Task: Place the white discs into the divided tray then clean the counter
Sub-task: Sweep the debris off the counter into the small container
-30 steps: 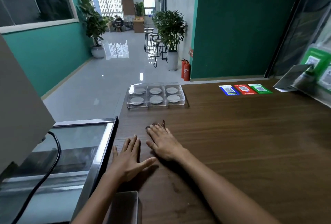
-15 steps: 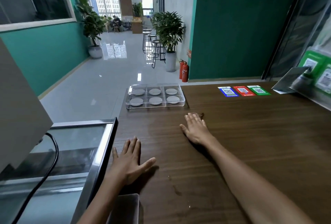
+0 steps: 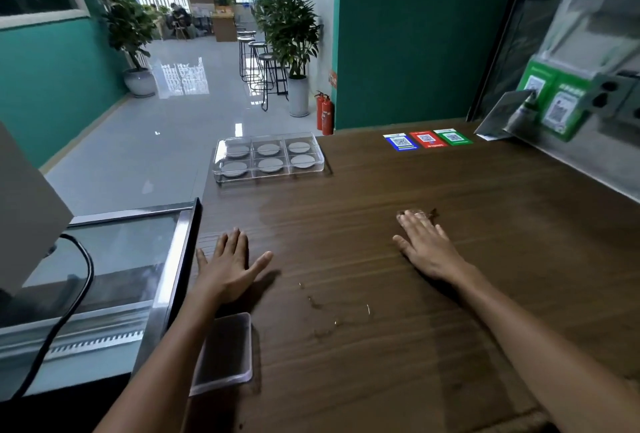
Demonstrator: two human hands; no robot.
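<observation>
A clear divided tray [image 3: 221, 174] stands at the far left of the wooden counter [image 3: 502, 294], with a white disc [image 3: 268, 149] in each of its several compartments. My right hand [image 3: 424, 245] lies flat on the counter right of centre, fingers straight, pressing a small dark cloth [image 3: 431, 213] that shows only at the fingertips. My left hand [image 3: 230, 268] rests flat and spread near the counter's left edge. A wet streak and small smears [image 3: 322, 308] mark the wood between the hands.
A clear lid or box [image 3: 221, 349] lies near the front left corner. Blue, red and green QR cards [image 3: 427, 138] sit at the back. A glass display case [image 3: 114, 259] with a black cable borders the left; a slanted panel with stands rises on the right.
My right hand has slid from beside my left hand toward the right across the counter, carrying the dark cloth under its fingers. My left hand has stayed in place.
</observation>
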